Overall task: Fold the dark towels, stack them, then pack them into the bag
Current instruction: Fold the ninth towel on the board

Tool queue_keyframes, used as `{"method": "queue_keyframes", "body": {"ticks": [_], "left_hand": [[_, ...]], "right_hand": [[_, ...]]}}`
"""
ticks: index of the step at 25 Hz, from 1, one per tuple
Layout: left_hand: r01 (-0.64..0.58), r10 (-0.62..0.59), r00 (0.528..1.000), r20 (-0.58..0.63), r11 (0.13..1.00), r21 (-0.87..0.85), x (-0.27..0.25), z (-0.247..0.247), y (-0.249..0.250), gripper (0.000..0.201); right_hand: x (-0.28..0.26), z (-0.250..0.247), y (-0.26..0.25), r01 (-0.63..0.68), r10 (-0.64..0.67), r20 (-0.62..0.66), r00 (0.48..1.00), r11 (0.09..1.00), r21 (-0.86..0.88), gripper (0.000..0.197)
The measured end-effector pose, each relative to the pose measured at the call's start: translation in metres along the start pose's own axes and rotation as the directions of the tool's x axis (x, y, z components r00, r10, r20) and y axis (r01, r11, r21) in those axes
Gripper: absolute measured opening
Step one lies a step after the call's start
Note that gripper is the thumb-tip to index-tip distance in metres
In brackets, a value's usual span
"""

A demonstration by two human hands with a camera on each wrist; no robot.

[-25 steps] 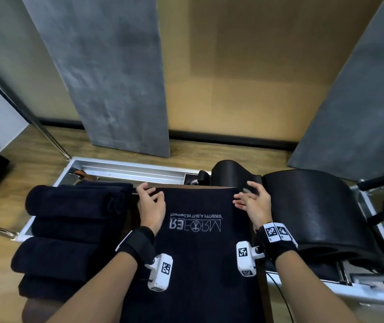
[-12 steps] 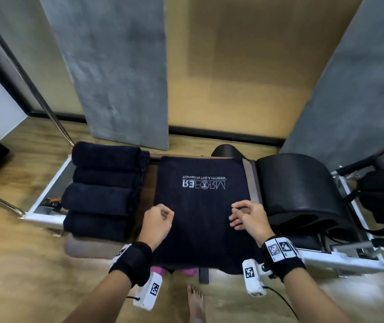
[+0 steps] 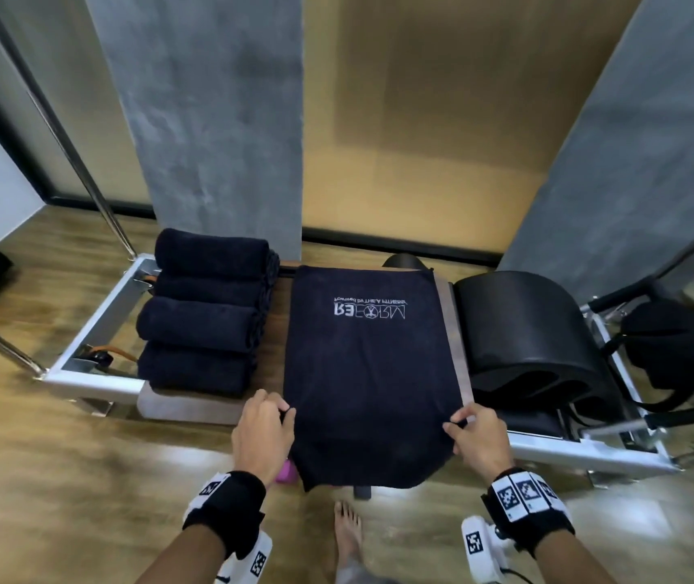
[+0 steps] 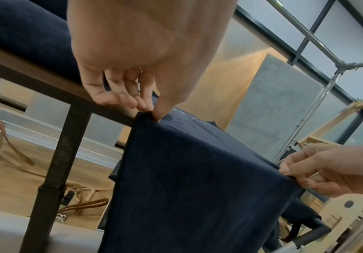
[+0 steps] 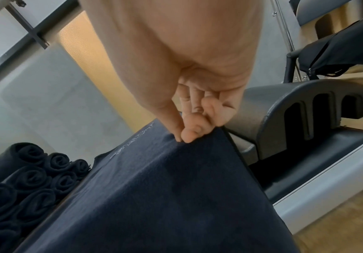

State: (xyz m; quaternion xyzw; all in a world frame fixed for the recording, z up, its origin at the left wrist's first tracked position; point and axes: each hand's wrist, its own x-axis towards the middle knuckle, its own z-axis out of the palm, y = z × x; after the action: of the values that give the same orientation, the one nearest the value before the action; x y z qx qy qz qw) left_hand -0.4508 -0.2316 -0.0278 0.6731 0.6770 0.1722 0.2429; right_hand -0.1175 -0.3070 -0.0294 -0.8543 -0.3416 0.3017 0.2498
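We have the dark towel (image 3: pixel 372 364) spread flat on the brown bench top (image 3: pixel 271 330), its printed logo at the far end and its near end hanging over the bench edge toward the floor. Our left hand (image 3: pixel 262 436) pinches the towel's left edge between thumb and fingertips right where the cloth bends over the bench, and our right hand (image 3: pixel 478 441) pinches the right edge level with it; both grips are narrow, holding only the hem. To fold well from here, we judge that we should keep the two pinches level and the cloth taut between them, so the fold line runs square across the width, then carry the edge over without letting the hanging part twist. Matching the side edges before pressing flat should give a tidy rectangle. The rolled towels (image 3: pixel 206 314) lie stacked just beside it on the left, so we should keep our left elbow clear of them. The black bag (image 3: pixel 674 347) sits well apart on the right, beyond the black arc barrel (image 3: pixel 522 326).
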Motion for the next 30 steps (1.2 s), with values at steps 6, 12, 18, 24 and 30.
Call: {"method": "queue_keyframes", "body": {"ticks": [6, 12, 18, 24, 30], "left_hand": [[-0.136, 0.119, 0.984, -0.136, 0.983, -0.125, 0.023, -0.020, 0.038, 0.014], [-0.214, 0.167, 0.969, -0.183, 0.936, -0.279, 0.126, -0.034, 0.124, 0.011], [-0.141, 0.165, 0.986, 0.015, 0.886, -0.441, 0.158, 0.000, 0.119, 0.033], [0.062, -0.061, 0.998, 0.030, 0.998, -0.032, 0.108, 0.019, 0.042, 0.026], [0.068, -0.081, 0.994, -0.075, 0.985, -0.159, 0.091, 0.013, 0.041, 0.016]], "right_hand": [[0.012, -0.006, -0.049, 0.093, -0.100, 0.040, 0.994, 0.987, 0.134, 0.015], [0.082, -0.003, -0.169, 0.279, -0.300, 0.019, 0.954, 0.907, 0.317, 0.013], [0.130, 0.018, -0.193, 0.169, -0.221, 0.084, 0.972, 0.898, 0.407, 0.012], [0.107, 0.027, -0.086, -0.043, 0.008, 0.190, 0.982, 0.982, 0.185, 0.032], [0.080, 0.023, -0.072, -0.121, 0.044, 0.207, 0.977, 0.918, 0.376, 0.018]]}}
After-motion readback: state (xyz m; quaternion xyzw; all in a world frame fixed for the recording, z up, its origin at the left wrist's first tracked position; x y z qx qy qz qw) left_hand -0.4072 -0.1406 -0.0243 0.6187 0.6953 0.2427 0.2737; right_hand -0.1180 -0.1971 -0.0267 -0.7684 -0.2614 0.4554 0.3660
